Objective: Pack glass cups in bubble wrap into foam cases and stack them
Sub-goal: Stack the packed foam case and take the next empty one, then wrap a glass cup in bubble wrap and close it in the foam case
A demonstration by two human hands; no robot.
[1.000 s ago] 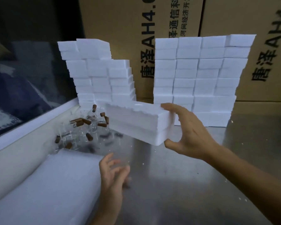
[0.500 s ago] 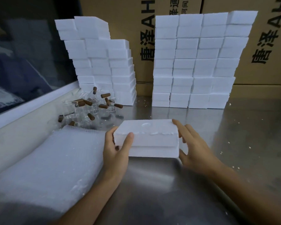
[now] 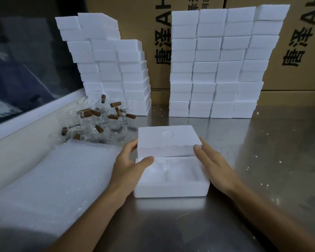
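A white foam case lies open on the steel table in front of me. Its lid (image 3: 168,141) is lifted and pushed back. The bottom half (image 3: 171,187) shows moulded hollows with nothing in them. My left hand (image 3: 129,165) holds the lid's left end with the fingers, its thumb lying on the bottom half's rim. My right hand (image 3: 214,163) holds the lid's right end. Clear glass cups with brown cork stoppers (image 3: 98,115) lie in a heap at the back left. A thick pile of bubble wrap (image 3: 53,182) lies on the left.
Two tall stacks of white foam cases stand at the back, one on the left (image 3: 113,70) and one on the right (image 3: 220,64), in front of printed cardboard boxes (image 3: 298,42). A dark window with a white sill (image 3: 25,122) runs along the left.
The case was carried down from the stacks and set on the table. Both hands took its ends, and now the lid is lifted off and shifted back.
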